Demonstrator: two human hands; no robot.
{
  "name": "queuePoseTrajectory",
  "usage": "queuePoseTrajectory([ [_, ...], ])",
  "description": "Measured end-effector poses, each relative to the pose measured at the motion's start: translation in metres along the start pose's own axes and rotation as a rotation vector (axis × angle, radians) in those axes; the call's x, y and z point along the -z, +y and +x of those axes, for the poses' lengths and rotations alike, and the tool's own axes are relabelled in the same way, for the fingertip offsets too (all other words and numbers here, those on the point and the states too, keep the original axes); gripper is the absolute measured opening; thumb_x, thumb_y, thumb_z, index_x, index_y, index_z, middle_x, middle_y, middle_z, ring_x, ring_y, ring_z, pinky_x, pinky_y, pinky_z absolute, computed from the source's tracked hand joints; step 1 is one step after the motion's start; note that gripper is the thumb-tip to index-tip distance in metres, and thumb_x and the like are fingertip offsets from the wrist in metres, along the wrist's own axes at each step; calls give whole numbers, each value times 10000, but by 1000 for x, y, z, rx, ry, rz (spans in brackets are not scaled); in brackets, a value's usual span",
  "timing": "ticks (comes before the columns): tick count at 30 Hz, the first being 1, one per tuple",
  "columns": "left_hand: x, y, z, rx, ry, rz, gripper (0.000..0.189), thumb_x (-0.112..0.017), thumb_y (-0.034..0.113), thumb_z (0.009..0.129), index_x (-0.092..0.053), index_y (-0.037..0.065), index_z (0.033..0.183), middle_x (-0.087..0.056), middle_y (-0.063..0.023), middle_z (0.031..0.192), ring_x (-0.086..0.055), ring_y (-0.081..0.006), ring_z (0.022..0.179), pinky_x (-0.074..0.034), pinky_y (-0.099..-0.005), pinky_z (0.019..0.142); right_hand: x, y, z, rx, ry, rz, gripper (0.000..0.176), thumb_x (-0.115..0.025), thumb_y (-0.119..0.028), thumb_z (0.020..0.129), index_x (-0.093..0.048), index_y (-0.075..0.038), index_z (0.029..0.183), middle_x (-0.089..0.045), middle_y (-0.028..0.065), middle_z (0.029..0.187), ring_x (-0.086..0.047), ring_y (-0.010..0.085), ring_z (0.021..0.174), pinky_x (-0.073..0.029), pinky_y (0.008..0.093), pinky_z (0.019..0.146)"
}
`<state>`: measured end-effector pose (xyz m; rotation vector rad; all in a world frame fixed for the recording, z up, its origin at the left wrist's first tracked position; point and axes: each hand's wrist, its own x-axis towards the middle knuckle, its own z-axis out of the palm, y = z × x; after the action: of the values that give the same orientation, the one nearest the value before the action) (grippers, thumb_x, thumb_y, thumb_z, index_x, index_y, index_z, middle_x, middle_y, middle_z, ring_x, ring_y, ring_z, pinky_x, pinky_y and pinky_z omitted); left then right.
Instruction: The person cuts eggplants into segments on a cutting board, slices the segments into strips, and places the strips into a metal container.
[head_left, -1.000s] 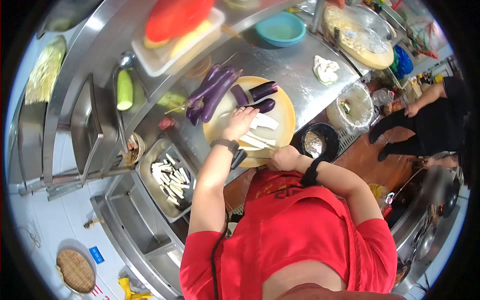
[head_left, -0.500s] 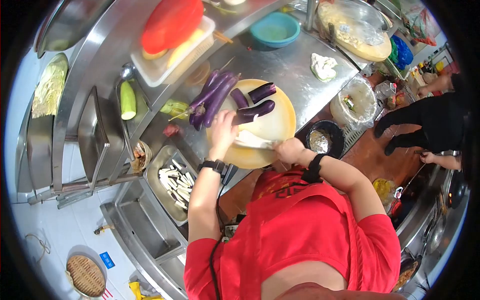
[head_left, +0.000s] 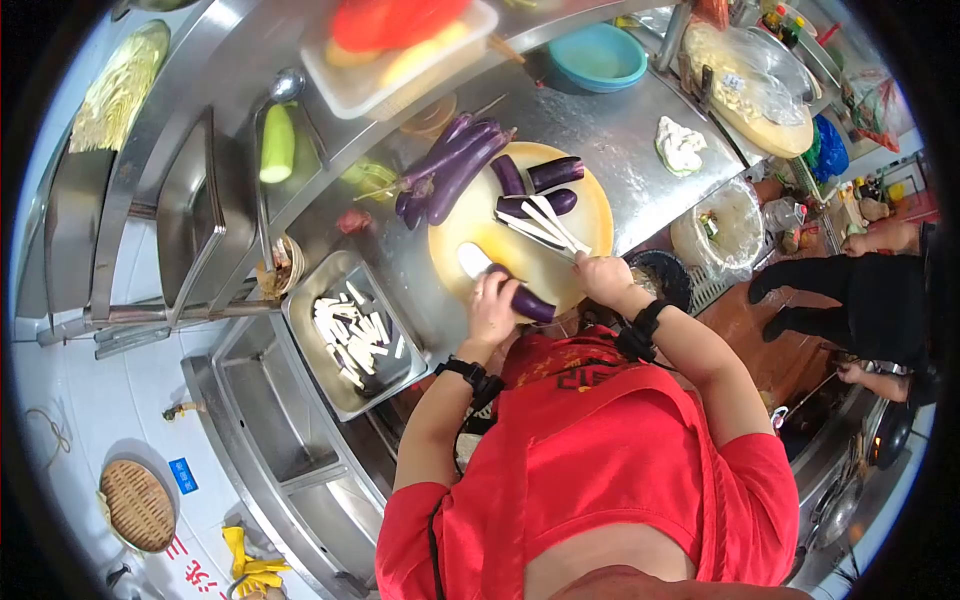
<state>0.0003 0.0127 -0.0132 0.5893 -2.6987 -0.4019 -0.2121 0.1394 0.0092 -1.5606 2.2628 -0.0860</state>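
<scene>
Steadying a cut eggplant piece (head_left: 534, 304) by the near rim of the round cutting board (head_left: 480, 225), the left hand (head_left: 492, 308) is curling its fingers closed around it, apparently for clearance from the knife (head_left: 566, 254) that the right hand (head_left: 603, 280) is gripping in a closed fist beside pale strips (head_left: 550, 217). Whole eggplants (head_left: 460, 178) are crowding the far-left rim, leaving bare board before the left hand

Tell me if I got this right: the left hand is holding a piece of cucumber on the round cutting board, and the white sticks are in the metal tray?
Not quite: the head view shows the left hand holding a piece of purple eggplant, not cucumber, on the round cutting board. The white sticks are in the metal tray.
</scene>
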Motion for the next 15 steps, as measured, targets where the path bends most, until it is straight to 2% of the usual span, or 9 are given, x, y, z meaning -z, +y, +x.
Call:
queuePoseTrajectory([
  [2,2,12,0,-22,-25,-63,379,-604,78,628,-607,130,1003,-485,-94,1107,-419,-335,1124,-345,-468,971,-1,0,2,7,12,-7,263,-424,-266,895,-526,-27,938,-657,164,735,-659,316,683,-516,425,592],
  [3,2,17,3,-93,-63,-85,365,-632,189,640,-615,140,1001,-490,-89,1136,-416,-322,1136,-299,-498,1001,4,-3,0,-11,3,11,263,-423,-265,894,-523,-26,939,-657,170,744,-658,322,690,-515,431,598],
  [5,5,29,6,-175,-86,-61,365,-659,283,655,-626,150,993,-494,-85,1158,-417,-303,1145,-269,-515,1013,7,-6,-1,-25,-6,25,263,-423,-264,894,-521,-25,940,-658,176,753,-657,328,698,-514,437,604],
  [8,-5,11,7,-230,-122,3,377,-684,338,654,-635,156,980,-494,-80,1179,-405,-291,1168,-241,-527,1027,4,-4,-1,-40,-7,24,262,-421,-264,894,-519,-23,931,-656,186,762,-654,337,703,-511,447,611],
  [9,-1,6,9,-192,-119,30,367,-696,344,656,-638,166,971,-489,-82,1182,-398,-294,1181,-240,-543,1029,3,-3,-1,-31,10,33,259,-421,-262,893,-518,-24,926,-654,185,752,-653,337,695,-510,447,609],
  [11,7,-7,13,-115,-91,-40,346,-701,303,661,-637,164,971,-479,-93,1192,-395,-302,1190,-248,-541,1034,2,-3,0,-24,29,44,255,-420,-260,892,-517,-25,921,-652,184,741,-652,337,688,-510,447,607],
  [13,8,-29,16,-117,-159,-131,361,-699,237,677,-625,156,1021,-465,-101,1208,-365,-320,1222,-257,-501,1053,3,-4,-3,-24,46,45,246,-418,-252,890,-514,-28,916,-649,181,729,-649,337,675,-507,450,600],
  [15,13,-46,20,-78,-181,-242,566,-755,277,640,-557,157,1157,-392,-137,1299,-313,-347,1264,-242,-480,1068,3,-5,-3,-29,42,42,241,-417,-248,889,-513,-28,918,-649,179,728,-649,336,673,-506,449,597],
])
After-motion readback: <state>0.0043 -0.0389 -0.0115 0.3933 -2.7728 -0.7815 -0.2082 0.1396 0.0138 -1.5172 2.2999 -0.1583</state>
